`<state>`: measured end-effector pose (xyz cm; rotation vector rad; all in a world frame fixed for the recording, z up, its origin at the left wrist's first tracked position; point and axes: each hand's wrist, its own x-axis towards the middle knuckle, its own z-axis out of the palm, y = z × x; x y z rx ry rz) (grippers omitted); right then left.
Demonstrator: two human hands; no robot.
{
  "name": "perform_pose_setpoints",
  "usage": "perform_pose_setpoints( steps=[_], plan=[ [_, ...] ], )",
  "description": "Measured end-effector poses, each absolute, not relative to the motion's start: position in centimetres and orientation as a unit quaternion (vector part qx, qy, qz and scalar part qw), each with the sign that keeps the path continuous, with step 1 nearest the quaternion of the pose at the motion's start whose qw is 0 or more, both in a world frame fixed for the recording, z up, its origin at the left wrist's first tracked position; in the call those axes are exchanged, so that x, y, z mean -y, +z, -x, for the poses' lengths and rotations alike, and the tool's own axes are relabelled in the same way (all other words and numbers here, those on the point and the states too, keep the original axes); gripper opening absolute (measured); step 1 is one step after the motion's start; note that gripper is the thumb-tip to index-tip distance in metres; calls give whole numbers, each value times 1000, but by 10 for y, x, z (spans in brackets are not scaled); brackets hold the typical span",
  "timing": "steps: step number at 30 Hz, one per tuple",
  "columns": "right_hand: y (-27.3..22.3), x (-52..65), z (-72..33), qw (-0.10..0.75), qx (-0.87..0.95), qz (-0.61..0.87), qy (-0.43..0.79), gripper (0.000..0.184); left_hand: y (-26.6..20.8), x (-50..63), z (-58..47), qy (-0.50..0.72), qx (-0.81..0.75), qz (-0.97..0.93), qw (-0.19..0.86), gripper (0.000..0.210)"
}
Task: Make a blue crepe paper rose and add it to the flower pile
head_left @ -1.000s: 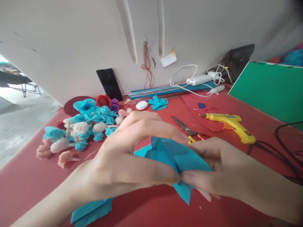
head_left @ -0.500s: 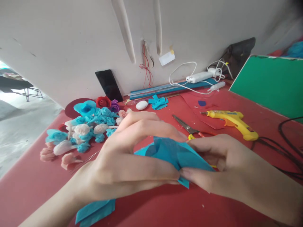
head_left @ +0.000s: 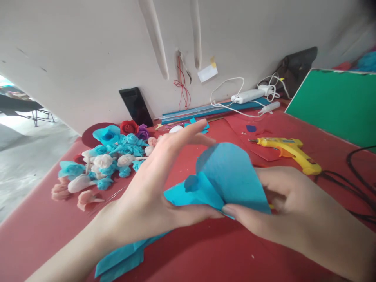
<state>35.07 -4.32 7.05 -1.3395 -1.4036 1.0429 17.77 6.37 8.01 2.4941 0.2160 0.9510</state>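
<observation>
My right hand (head_left: pixel 282 207) pinches blue crepe paper (head_left: pixel 232 168) low down, its thumb in front and the other fingers behind. A rounded, petal-like edge of the paper stands up there, and a flatter part reaches leftward. My left hand (head_left: pixel 152 192) is open around the left part, its fingers stretched above the paper and its thumb along the lower edge, close to my right thumb. Some left fingers are hidden. Folded blue paper (head_left: pixel 123 260) lies under my left wrist; whether it joins the held piece I cannot tell.
Blue, white and pink paper flowers (head_left: pixel 102 160) are heaped at the left. A yellow glue gun (head_left: pixel 289 150) with a black cable lies at the right, before a green board (head_left: pixel 337 105). A black phone (head_left: pixel 136 105) leans on the wall near a white power bank (head_left: pixel 248 96).
My left fingers have lifted and spread away from the paper. The crepe paper now stands up in a rounded petal shape by my right hand, which has hardly moved. The scissors are now hidden.
</observation>
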Motion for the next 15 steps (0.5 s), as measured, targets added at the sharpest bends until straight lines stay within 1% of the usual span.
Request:
perform_pose_setpoints(
  steps=[3, 6, 9, 12, 15],
  plan=[
    [71, 43, -352, 456, 598, 535, 385, 8, 81, -62, -178, 324, -80, -903, 270, 90],
    [72, 43, -352, 458, 629, 535, 329, 12, 80, -61, -176, 325, -101, -903, 263, 92],
    [73, 44, -352, 484, 642, 525, 279, 14, 78, -61, -174, 315, -146, -896, 278, 93],
    [74, 43, -352, 496, 649, 518, 254, 14, 76, -59, -173, 316, -160, -886, 300, 92],
    [74, 40, -351, 486, 662, 515, 244, 15, 76, -57, -174, 314, -135, -876, 340, 86]
  ],
)
